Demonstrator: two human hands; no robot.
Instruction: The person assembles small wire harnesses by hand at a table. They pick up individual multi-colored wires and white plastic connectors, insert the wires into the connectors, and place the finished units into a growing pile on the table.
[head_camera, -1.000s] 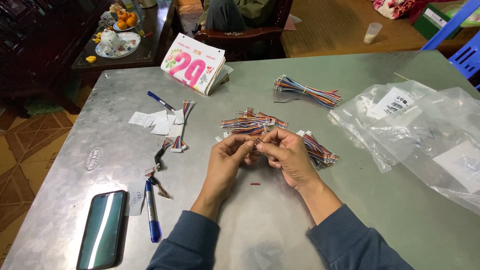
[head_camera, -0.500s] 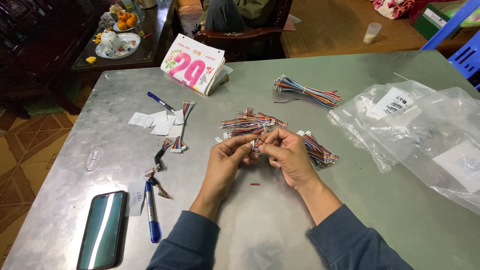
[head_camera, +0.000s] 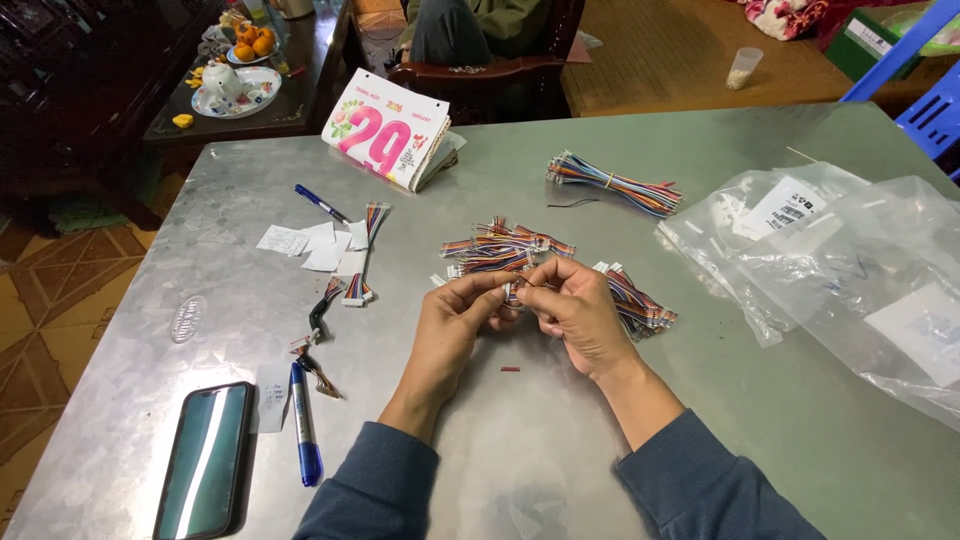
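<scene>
Both hands meet over the middle of the grey metal counter (head_camera: 700, 420). Left hand (head_camera: 455, 320) and right hand (head_camera: 575, 310) are each pinched shut on the same small multicoloured wire lead (head_camera: 514, 291), fingertips nearly touching, lead held just above the surface; its connector end is mostly hidden by the fingers. Just behind the hands lies a loose pile of similar leads (head_camera: 500, 245), and another bunch (head_camera: 638, 303) sits just beside the right hand. A tied bundle of wires (head_camera: 612, 186) is farther back, well apart. A tiny red piece (head_camera: 510, 369) lies on the counter below the hands. Clear plastic bags (head_camera: 850, 270) are at the right. To the left: paper slips (head_camera: 305, 245), a wire lead (head_camera: 360, 255), a blue marker (head_camera: 303, 425), a phone (head_camera: 205, 462). A tear-off calendar (head_camera: 385, 128) stands at the far edge.
</scene>
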